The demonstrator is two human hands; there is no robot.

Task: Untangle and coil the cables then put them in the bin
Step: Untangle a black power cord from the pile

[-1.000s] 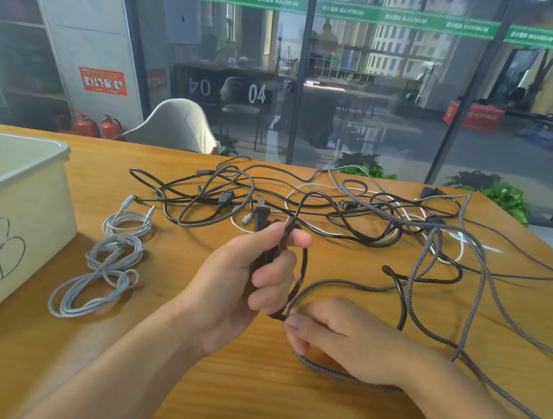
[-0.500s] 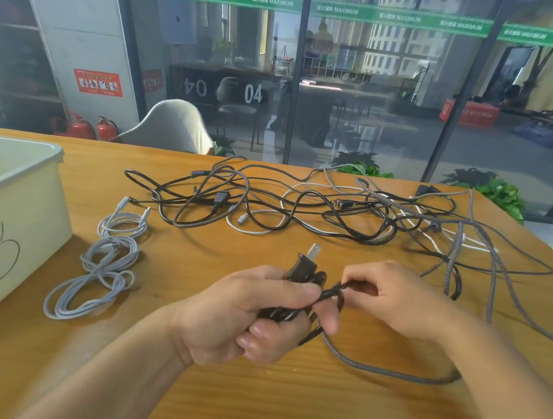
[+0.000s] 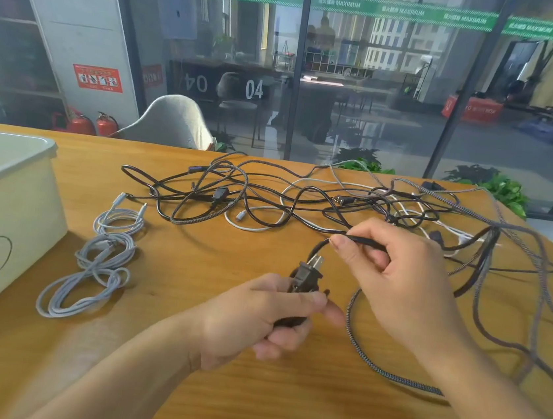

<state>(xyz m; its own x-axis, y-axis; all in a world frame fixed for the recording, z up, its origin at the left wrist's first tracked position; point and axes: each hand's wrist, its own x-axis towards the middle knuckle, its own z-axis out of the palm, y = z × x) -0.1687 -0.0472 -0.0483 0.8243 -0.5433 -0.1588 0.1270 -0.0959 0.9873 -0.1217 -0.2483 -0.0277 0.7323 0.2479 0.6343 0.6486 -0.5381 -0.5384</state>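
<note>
Two hands work over the wooden table (image 3: 179,387). White bin (image 3: 9,213) marked "B" at its left edge; tangled cables (image 3: 304,198) across its far side; coiled grey cable (image 3: 96,264) beside the bin. Left hand (image 3: 255,320) grips the black power plug (image 3: 307,276); right hand (image 3: 395,274) pinches its black cord (image 3: 364,241).

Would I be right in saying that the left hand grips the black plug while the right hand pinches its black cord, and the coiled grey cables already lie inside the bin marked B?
Not quite. The head view shows the coiled grey cables on the table beside the bin, not inside it. The rest stands: the left hand grips the black plug and the right hand pinches its black cord.
</note>
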